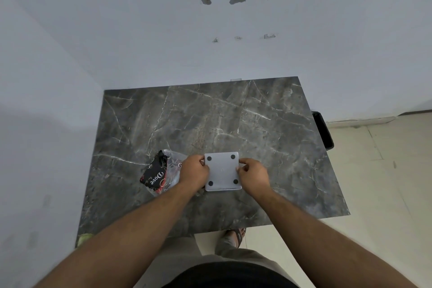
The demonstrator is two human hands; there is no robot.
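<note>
With my left grip [195, 172] and right grip [253, 174] each pinching an opposite edge of the grey square pad [223, 170], feet-up at the front middle of the surface [233, 119] and perhaps barely lifted, I'd keep pressure even and turn it clear of the plastic bag [174, 155].

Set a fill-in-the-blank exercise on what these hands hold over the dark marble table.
The left hand and right hand grip a flat grey square device with ____ black round feet.
The clear plastic bag with a black-and-red packet lies on the device's ____.
A black bin stands by the dark marble table's ____ edge.
Missing words: four; left; right.
</note>
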